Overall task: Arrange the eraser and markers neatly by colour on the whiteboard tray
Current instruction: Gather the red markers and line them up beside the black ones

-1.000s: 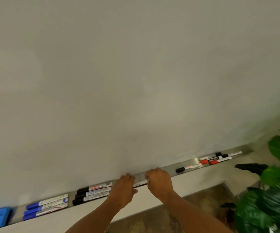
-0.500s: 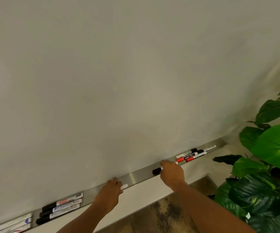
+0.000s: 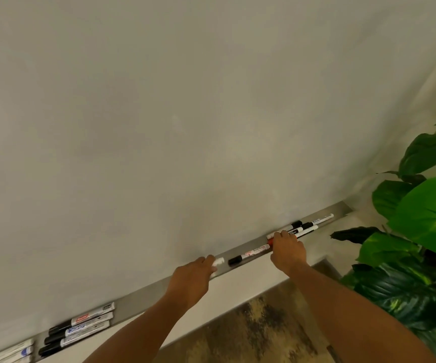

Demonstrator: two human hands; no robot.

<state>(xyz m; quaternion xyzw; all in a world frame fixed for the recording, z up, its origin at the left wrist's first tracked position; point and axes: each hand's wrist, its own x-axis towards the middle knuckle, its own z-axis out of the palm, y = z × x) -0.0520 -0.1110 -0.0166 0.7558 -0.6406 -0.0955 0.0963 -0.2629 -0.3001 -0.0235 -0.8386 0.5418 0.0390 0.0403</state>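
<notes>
The metal whiteboard tray [image 3: 146,302] runs diagonally under the whiteboard. My left hand [image 3: 193,279] is closed around a marker whose white end [image 3: 218,262] sticks out past the fingers. One black-capped marker [image 3: 248,254] lies loose on the tray between my hands. My right hand [image 3: 287,251] curls over a red marker [image 3: 270,241] at the near end of a mixed cluster of black-capped markers [image 3: 302,227]. Three black markers [image 3: 78,328] lie side by side at lower left, with blue markers [image 3: 15,349] beyond them. No eraser shows in this view.
A large leafy green plant [image 3: 426,218] stands close to the tray's right end. The blank whiteboard [image 3: 185,127] fills the upper view. A pale ledge [image 3: 237,289] and mottled floor [image 3: 250,334] lie below the tray.
The view has swung right, and the blue eraser has left the frame. My right hand let go of the black-capped marker and moved right onto the red one. My left hand followed, still holding its marker.
</notes>
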